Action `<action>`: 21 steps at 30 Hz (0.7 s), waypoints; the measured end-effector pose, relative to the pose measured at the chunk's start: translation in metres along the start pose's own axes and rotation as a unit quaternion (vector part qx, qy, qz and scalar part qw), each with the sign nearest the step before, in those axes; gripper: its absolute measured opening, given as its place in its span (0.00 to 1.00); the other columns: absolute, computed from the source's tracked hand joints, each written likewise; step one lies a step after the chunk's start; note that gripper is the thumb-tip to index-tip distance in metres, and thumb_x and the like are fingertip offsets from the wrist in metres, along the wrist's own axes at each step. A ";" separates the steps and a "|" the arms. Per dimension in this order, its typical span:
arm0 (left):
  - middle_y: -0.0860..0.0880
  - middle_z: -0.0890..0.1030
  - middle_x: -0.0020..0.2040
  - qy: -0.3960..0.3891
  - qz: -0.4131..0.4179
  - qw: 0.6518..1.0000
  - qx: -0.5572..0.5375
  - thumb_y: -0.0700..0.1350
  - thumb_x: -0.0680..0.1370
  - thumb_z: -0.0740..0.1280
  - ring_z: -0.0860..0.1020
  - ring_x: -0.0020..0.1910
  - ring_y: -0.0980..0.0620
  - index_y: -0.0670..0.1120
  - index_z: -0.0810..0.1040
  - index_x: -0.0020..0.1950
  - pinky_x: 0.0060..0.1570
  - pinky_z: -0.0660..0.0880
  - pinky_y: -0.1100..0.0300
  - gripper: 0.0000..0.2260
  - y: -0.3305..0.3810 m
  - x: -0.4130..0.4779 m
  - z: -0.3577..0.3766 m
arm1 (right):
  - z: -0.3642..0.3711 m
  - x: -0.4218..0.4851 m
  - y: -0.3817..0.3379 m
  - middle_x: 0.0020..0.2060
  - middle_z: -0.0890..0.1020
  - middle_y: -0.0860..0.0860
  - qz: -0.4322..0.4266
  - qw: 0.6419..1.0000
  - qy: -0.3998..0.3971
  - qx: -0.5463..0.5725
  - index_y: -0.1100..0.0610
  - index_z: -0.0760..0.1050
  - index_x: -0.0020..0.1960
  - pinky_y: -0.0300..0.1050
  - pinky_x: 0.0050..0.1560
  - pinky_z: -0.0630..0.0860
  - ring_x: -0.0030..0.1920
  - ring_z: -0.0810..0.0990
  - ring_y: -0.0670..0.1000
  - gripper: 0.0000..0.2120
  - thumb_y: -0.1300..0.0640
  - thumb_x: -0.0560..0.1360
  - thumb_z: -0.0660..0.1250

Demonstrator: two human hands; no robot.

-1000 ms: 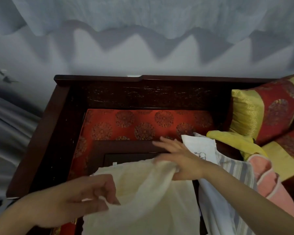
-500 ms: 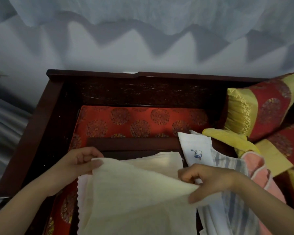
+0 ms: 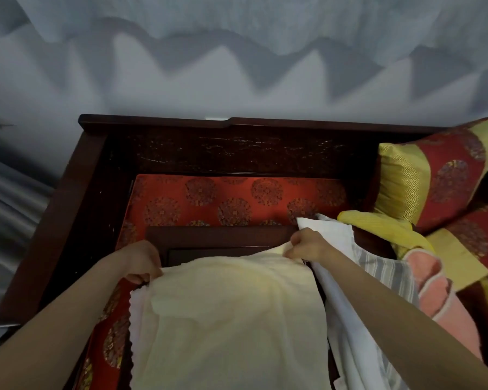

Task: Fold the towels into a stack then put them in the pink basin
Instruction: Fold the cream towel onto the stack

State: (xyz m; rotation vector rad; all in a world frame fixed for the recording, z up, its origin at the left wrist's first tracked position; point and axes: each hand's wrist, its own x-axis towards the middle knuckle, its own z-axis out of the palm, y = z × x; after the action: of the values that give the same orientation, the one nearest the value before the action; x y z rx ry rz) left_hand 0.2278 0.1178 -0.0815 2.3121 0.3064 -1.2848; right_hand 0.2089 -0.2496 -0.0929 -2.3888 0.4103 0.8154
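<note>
A cream towel (image 3: 228,319) is being held spread nearest the viewer, between both arms, its long axis running straight away from the body over a dark wooden counter (image 3: 223,239). Its far edge is being gripped at both corners: the left hand (image 3: 141,263) is curled round the left corner, and the right hand (image 3: 307,246), slightly farther off, is pinching the right one. A fold toward the body is probably being prepared. No pink basin is being shown.

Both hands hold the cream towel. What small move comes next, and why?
Probably lay the cream towel flat on the dark table: the left hand and right hand pinch its far corners, and it is spread out, not folded.
</note>
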 end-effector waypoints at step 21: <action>0.49 0.85 0.41 -0.121 0.118 0.974 -0.151 0.48 0.55 0.82 0.81 0.42 0.56 0.45 0.85 0.42 0.42 0.76 0.63 0.18 0.016 -0.098 -0.042 | -0.082 -0.062 -0.016 0.44 0.81 0.52 -0.019 0.986 -0.119 -0.116 0.56 0.78 0.37 0.38 0.37 0.72 0.47 0.81 0.50 0.07 0.61 0.63 0.76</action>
State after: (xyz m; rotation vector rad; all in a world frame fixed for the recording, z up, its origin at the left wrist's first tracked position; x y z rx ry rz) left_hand 0.2125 0.1282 0.0246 1.8544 0.1287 -1.2825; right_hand 0.2065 -0.2807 0.0062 -2.4596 0.1814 1.1716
